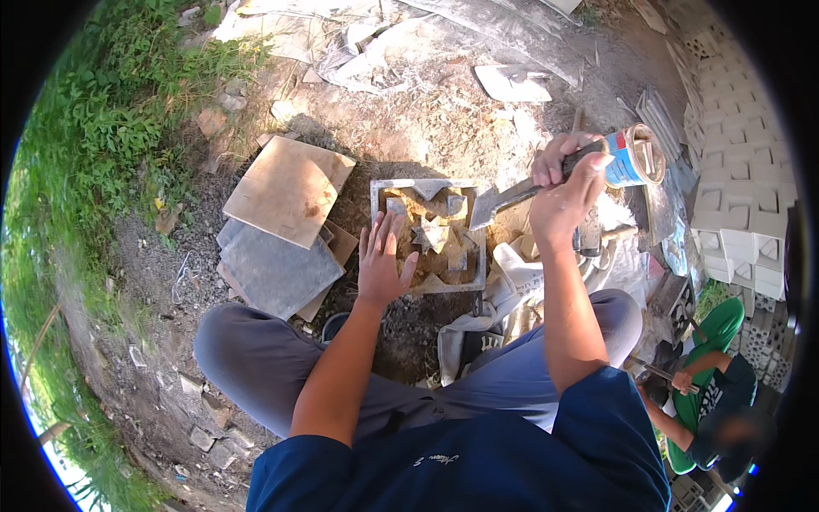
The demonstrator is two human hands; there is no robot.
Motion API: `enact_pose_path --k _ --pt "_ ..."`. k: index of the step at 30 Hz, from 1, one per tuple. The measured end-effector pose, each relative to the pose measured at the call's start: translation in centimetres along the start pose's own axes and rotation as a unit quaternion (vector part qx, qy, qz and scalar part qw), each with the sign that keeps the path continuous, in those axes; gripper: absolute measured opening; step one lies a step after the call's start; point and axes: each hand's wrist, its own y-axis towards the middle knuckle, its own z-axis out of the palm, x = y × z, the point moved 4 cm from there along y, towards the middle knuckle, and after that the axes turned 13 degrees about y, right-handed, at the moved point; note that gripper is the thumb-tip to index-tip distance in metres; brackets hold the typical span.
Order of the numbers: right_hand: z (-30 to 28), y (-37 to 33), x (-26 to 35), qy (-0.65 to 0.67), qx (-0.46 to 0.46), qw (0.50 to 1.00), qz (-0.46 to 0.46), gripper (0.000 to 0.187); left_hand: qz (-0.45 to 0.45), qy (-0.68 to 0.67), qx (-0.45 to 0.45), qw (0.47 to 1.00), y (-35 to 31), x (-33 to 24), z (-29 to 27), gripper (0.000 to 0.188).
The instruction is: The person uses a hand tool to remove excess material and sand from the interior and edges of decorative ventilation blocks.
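A square grey block or mould (479, 277) lies on the ground in front of my crossed legs. Its raised rim surrounds a pattern with an eight-pointed star in the middle, and yellowish-brown, sandy material fills the hollows. My left hand (381, 266) is open, fingers stretched out over the left side of the block; whether it presses down I cannot tell. Above the block's right side, my right hand (563, 183) is closed around the handle of a flat-bladed metal tool (503, 203). The blade points left and slopes down toward the block's upper right corner.
Left of the block lie stacked square boards or tiles, a tan one (286, 192) over a grey one (281, 271). A bucket (627, 160) stands beyond my right hand, with a white sack (512, 277) nearer. Another person (717, 384) works at far right, beside stacked pale blocks (738, 205).
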Motion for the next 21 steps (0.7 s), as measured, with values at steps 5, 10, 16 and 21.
enact_pose_path --k 5,10,16,21 --pt "0.7 2.8 2.0 0.098 -0.02 0.993 0.069 0.042 -0.015 0.003 0.027 1.0 0.3 0.0 0.1 0.074" --pt "0.7 1.9 0.4 0.12 0.026 0.99 0.066 0.043 -0.016 0.003 0.036 0.999 0.6 -0.3 0.1 0.076" --pt "1.7 0.6 -1.6 0.102 0.053 0.993 -0.009 0.043 -0.019 0.01 0.042 0.999 0.5 0.0 0.0 0.076" --pt "2.9 0.0 -2.8 0.021 0.042 0.999 -0.011 0.052 -0.016 0.011 0.04 0.999 0.4 -0.1 0.0 0.076"
